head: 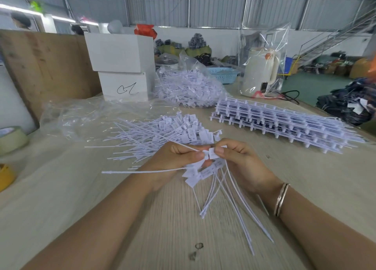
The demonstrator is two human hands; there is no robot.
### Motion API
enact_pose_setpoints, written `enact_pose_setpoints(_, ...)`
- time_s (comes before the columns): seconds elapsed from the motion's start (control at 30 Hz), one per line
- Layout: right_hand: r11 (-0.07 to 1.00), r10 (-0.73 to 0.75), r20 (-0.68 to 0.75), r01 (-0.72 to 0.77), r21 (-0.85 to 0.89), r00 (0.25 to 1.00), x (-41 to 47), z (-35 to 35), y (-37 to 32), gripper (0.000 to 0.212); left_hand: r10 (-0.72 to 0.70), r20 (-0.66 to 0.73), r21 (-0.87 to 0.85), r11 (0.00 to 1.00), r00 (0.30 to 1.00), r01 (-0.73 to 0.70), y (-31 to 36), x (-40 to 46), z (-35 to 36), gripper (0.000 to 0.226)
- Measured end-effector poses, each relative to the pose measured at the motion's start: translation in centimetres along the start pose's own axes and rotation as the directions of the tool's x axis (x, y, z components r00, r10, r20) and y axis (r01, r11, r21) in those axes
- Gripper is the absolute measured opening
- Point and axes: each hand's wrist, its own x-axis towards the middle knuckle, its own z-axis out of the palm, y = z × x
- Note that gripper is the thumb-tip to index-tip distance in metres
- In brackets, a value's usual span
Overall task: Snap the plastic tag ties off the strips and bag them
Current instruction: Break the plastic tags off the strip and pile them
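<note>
Head view, bag (191, 80) holding tag ties (183, 88)

Wood table (142, 229) w/ loose ties (162, 133), strips (284, 123), boxes (122, 66).

On the table (61, 188), the left hand (173, 164) and right hand (240, 164) meet at the near middle, a bunch of ties (221, 190) between them. Behind them lies a loose pile (162, 135). The strips (284, 123) are stacked to the right. Farther back sit a full bag (189, 86), boxes (122, 66) to its left and a kettle (260, 72) to its right.
</note>
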Motion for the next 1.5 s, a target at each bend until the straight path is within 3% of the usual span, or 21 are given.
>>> enact_pose_setpoints(0.13,0.997,0.039,0.065,-0.043,0.059,0.997,-0.2,0.3,-0.3,0.02,-0.009,0.058,-0.083,0.996,0.998,0.013,0.2,-0.2,0.2,0.023)
enact_pose_setpoints(0.27,0.936,0.059,-0.039,-0.042,0.35,0.997,-0.1,-1.1,-1.0,0.013,-0.017,-0.05,-0.263,0.965,0.999,0.003,0.9,-0.3,-0.6,0.014)
enact_pose_setpoints(0.3,0.96,0.053,-0.08,-0.029,0.278,0.995,-0.2,-1.7,-1.0,0.014,-0.015,-0.108,-0.273,0.962,0.994,-0.015,1.1,-0.3,-0.8,0.014)
enact_pose_setpoints(0.37,0.979,0.078,-0.122,-0.099,-0.179,0.989,-0.5,-2.3,-0.7,0.016,-0.008,-0.214,-0.245,0.968,0.977,-0.046,1.2,-0.3,-1.3,0.018)
enact_pose_setpoints(0.4,0.894,0.096,-0.137,-0.146,-0.425,0.986,-0.6,-2.3,-0.4,0.016,0.004,-0.265,-0.194,0.979,0.964,-0.058,1.2,-0.2,-1.3,0.018)
enact_pose_setpoints(0.47,0.667,0.049,-0.117,-0.12,-0.736,0.992,-0.2,-2.0,0.1,0.011,0.06,-0.347,0.006,0.998,0.936,-0.062,0.9,0.0,-1.2,0.018)
enact_pose_setpoints(0.53,0.472,0.0,-0.088,-0.078,-0.878,0.996,0.3,-1.8,0.4,0.015,0.141,-0.382,0.258,0.965,0.913,-0.041,0.6,0.2,-1.0,0.02)
enact_pose_setpoints(0.6,0.374,-0.013,-0.116,-0.102,-0.922,0.993,0.4,-1.6,0.3,0.023,0.25,-0.352,0.506,0.862,0.902,-0.041,0.3,0.1,-0.6,0.025)
enact_pose_setpoints(0.63,0.405,-0.052,-0.136,-0.104,-0.908,0.989,0.4,-1.4,0.2,0.024,0.309,-0.303,0.642,0.765,0.901,-0.047,0.2,0.0,-0.3,0.03)
enact_pose_setpoints(0.73,0.675,-0.146,-0.199,-0.05,-0.736,0.969,-0.1,-0.2,-0.5,0.034,0.388,-0.113,0.859,0.501,0.915,-0.106,0.0,-0.1,1.1,0.032)
enact_pose_setpoints(0.83,0.687,-0.056,-0.09,-0.027,-0.726,0.994,-0.2,0.9,-0.6,0.039,0.414,0.019,0.901,0.387,0.91,-0.195,-0.2,-0.1,2.4,0.024)
enact_pose_setpoints(0.97,0.704,-0.041,-0.11,-0.05,-0.709,0.993,0.0,0.9,-0.5,0.027,0.392,0.083,0.897,0.372,0.916,-0.24,-0.4,-0.2,2.6,0.037)
enact_pose_setpoints(1.1,0.835,-0.016,-0.288,-0.146,-0.531,0.957,0.1,0.3,-0.7,0.031,0.324,0.151,0.884,0.378,0.934,-0.274,-0.4,-0.5,1.9,0.051)
enact_pose_setpoints(1.2,0.89,-0.008,-0.369,-0.162,-0.427,0.93,0.0,0.1,-0.8,0.034,0.339,0.143,0.945,0.233,0.93,-0.23,-0.3,-0.4,1.4,0.052)
enact_pose_setpoints(1.27,0.885,-0.001,-0.355,-0.165,-0.436,0.935,-0.1,0.2,-0.6,0.037,0.376,0.109,0.972,0.153,0.92,-0.177,-0.4,-0.3,1.6,0.04)
enact_pose_setpoints(1.37,0.916,0.033,-0.28,-0.141,-0.376,0.959,-0.3,0.3,-0.2,0.039,0.436,0.061,0.972,0.178,0.898,-0.152,-0.2,-0.3,1.8,0.02)
enact_pose_setpoints(1.5,0.928,0.063,-0.137,-0.109,-0.357,0.989,-0.3,0.4,-0.4,0.024,0.477,0.153,0.962,0.128,0.865,-0.241,0.1,-0.3,1.4,0.014)
